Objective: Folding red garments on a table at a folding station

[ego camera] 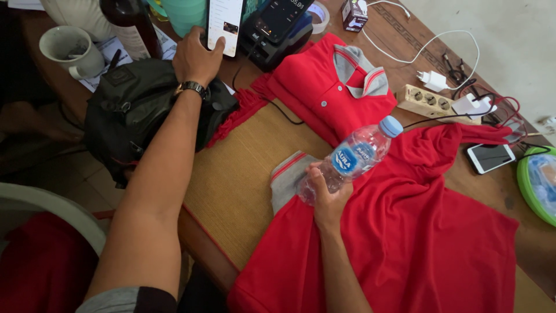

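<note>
Right hand point(327, 200) wraps a clear plastic water bottle point(350, 157) above the spread red polo shirt point(405, 232); left hand point(197, 55) pinches a white smartphone point(225, 24) beyond it.

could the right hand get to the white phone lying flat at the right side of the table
Probably yes, once freed: the right hand holds a water bottle, and only flat red cloth lies between it and the white phone.

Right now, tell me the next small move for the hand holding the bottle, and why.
Probably set the water bottle down on the bare table: the right hand holds it over the unfolded red shirt, while the left hand is on the phone.
</note>
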